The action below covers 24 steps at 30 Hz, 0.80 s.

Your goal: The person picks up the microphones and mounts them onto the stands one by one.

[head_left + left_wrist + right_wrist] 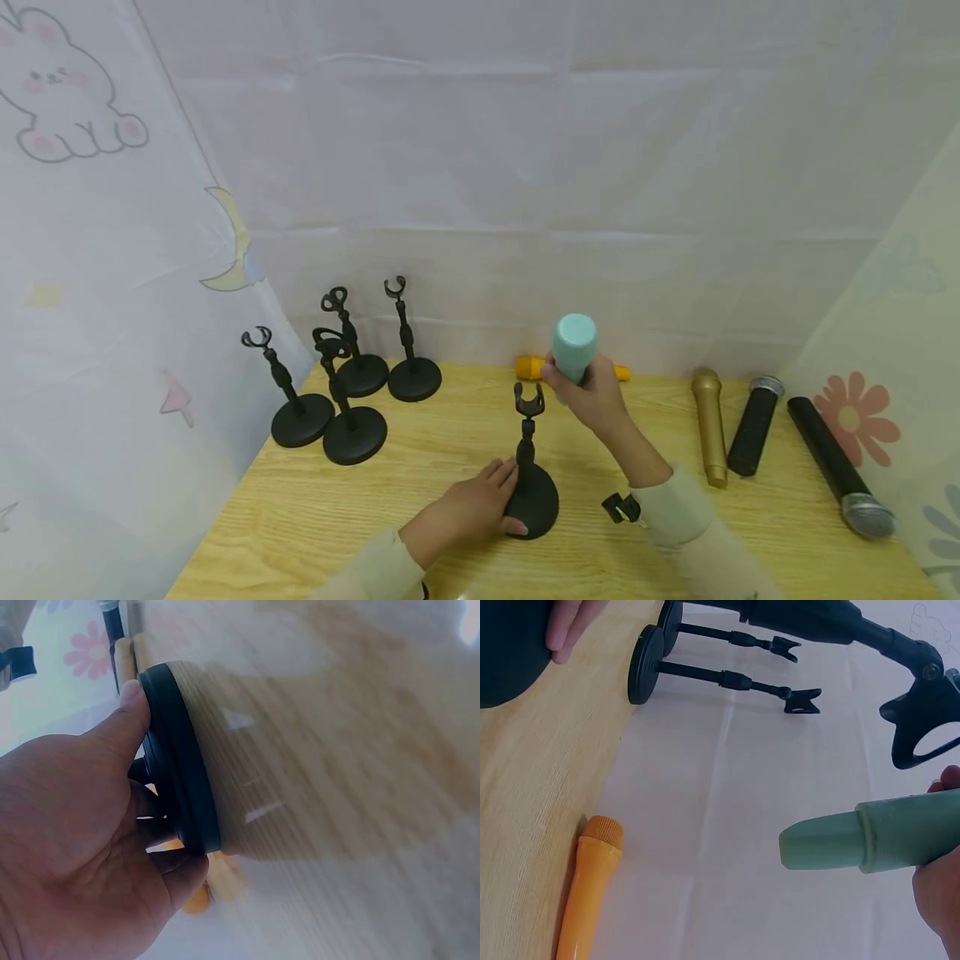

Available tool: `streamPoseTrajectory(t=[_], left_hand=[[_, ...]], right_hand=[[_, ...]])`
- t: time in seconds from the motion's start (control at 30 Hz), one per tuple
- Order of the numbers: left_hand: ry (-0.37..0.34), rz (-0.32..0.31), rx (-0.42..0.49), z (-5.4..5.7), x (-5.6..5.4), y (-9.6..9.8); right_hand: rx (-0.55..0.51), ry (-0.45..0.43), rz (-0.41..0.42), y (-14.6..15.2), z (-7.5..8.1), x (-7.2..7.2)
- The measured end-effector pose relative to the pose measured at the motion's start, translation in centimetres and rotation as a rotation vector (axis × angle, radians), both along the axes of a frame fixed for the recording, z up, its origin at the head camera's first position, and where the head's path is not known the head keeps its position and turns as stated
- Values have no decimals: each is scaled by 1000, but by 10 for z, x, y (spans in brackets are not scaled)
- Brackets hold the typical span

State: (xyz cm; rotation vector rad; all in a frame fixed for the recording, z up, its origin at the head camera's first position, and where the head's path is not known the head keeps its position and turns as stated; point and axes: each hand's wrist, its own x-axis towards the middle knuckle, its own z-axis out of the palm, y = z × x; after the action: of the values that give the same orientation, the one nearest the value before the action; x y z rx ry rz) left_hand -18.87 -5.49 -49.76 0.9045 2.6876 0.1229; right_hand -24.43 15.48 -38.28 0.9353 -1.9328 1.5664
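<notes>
My left hand (476, 504) grips the round base of a black microphone stand (536, 500) on the wooden table. In the left wrist view, the thumb (132, 694) lies on one side of the base (184, 761) and fingers reach its far edge. My right hand (600, 404) holds a mint-green microphone (576, 340) in the air, behind and right of the stand's forked top. The right wrist view has the microphone's narrower end (821, 844) pointing out of the hand, just below the stand's cradle (919, 712), with a gap between them.
Several more black stands, one of them a stand (356, 433) with a ring-like top, stand at the left. An orange microphone (529, 367) lies along the back wall. At the right lie a gold microphone (708, 425) and two black ones with silver heads, one nearer (832, 454).
</notes>
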Motion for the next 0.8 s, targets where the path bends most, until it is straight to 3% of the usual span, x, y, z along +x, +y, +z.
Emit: streamPoseTrajectory(t=[0.13, 0.37, 0.63, 0.8], left_hand=[[15, -17, 1, 0, 3, 2], [63, -44, -7, -5, 8, 7], [46, -40, -15, -6, 14, 13], [50, -55, -37, -4, 18, 16]], right_hand=[[-6, 65, 49, -1, -2, 1], [20, 174, 33, -3, -5, 2], [31, 226, -34, -5, -10, 9], [3, 215, 23, -6, -10, 8]])
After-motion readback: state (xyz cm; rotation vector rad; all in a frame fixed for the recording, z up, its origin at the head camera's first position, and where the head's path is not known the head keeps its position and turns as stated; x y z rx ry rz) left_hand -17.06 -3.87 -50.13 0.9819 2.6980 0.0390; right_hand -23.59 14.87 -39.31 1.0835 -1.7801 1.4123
